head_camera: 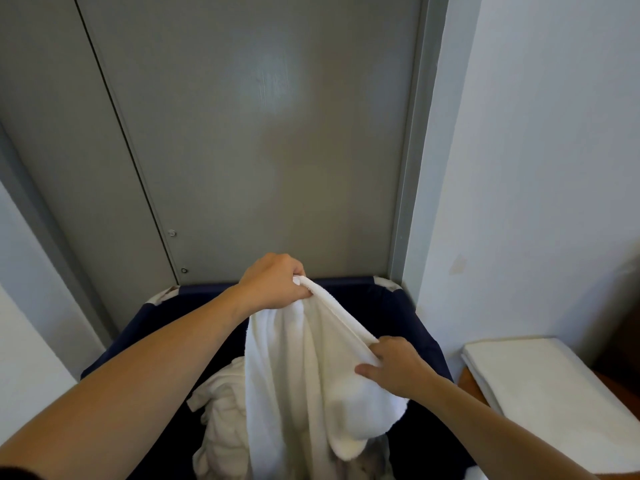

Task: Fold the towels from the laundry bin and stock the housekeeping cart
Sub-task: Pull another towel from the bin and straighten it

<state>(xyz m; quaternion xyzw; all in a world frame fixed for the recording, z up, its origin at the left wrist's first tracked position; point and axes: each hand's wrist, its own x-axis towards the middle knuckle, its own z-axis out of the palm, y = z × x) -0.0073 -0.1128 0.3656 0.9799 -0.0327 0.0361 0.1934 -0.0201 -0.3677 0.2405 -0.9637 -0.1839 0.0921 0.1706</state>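
A white towel [294, 375] hangs over a dark blue laundry bin [408, 313] that stands against grey doors. My left hand [273, 282] grips the towel's upper corner, raised above the bin's far rim. My right hand [398, 368] pinches the same hemmed edge lower and to the right, so the edge runs taut between both hands. The rest of the towel drapes down into the bin. More crumpled white laundry [221, 417] lies inside the bin, partly hidden by the hanging towel.
A stack of folded white towels [554, 393] lies on a brown surface [467, 381] at the right. Grey doors [259, 150] stand right behind the bin. White walls [536, 168] close in on the right and on the left.
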